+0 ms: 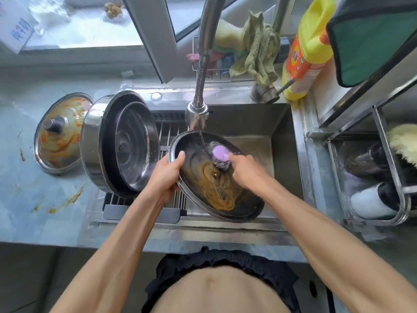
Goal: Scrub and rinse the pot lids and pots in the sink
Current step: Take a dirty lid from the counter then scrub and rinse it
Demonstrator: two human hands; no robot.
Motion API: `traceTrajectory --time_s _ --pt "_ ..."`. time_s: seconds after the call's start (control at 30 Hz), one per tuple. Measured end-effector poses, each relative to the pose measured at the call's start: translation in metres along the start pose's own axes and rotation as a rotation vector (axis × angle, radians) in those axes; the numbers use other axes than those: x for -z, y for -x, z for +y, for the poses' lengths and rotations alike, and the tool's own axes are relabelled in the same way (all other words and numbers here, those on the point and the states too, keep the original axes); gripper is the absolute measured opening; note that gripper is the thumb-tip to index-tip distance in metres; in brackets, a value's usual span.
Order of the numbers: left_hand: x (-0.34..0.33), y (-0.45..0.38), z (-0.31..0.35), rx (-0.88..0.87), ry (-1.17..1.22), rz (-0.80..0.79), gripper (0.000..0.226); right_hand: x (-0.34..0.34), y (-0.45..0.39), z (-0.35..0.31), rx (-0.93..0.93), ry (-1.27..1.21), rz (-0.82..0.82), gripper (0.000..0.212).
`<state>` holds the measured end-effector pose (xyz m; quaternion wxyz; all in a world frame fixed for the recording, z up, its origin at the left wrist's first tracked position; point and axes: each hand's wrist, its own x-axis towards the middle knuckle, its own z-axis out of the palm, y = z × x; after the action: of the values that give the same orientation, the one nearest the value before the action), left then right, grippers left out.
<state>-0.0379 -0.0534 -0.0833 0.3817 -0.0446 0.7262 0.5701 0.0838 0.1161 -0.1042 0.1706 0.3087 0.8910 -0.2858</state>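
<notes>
Currently | round steel pot lid [225, 195], orange-smeared, is held tilted over the sink [284, 123] by the left hand [168, 175] gripping its left rim | purple-handled steel-wool scrubber [220, 155] is gripped by the right hand [243, 170], pressed on the lid's upper part; residue lies below it, toward the body.

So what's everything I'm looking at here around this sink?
lid being scrubbed: 1, steel, orange residue, tilted over the sink
scrubber: 1, steel wool with purple handle, on that lid
faucet: 1, silver, running onto the lid
sink: 1, steel basin
pots: 2, steel, nested on their side on the rack left of the basin
dirty lid: 1, steel, orange smears, on the counter at far left
detergent bottle: 1, yellow, behind the sink at right
cloth: 1, green, on the wire rack behind the faucet
left hand: grips the lid's rim
right hand: holds the scrubber
</notes>
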Motion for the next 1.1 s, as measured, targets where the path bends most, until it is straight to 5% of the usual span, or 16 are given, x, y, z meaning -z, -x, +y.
traceTrajectory --time_s 0.07,0.2,0.37,0.5,0.87,1.03,1.1 --pt "-0.001 0.000 0.001 0.009 -0.006 0.010 0.021 -0.008 0.006 -0.007 0.082 -0.040 -0.013 0.056" --pt "-0.001 0.002 -0.005 0.036 0.009 -0.010 0.023 0.007 -0.010 0.021 -0.078 -0.030 0.023 0.056" --pt "-0.016 -0.001 0.000 0.032 0.009 -0.014 0.030 0.000 0.008 -0.020 0.178 -0.171 -0.014 0.049" --pt "-0.023 -0.003 0.002 0.045 0.021 -0.038 0.029 0.021 -0.009 -0.004 0.058 -0.097 0.035 0.046" --pt "-0.030 -0.007 -0.003 0.067 0.012 -0.013 0.048 0.006 0.023 -0.031 0.159 -0.156 -0.007 0.045" --pt "-0.024 -0.002 -0.010 0.010 0.031 -0.051 0.027 0.014 0.012 -0.008 0.036 -0.072 0.010 0.050" --pt "-0.025 -0.002 -0.007 0.003 0.011 -0.033 0.031 0.009 0.022 -0.025 0.118 -0.078 0.001 0.052"
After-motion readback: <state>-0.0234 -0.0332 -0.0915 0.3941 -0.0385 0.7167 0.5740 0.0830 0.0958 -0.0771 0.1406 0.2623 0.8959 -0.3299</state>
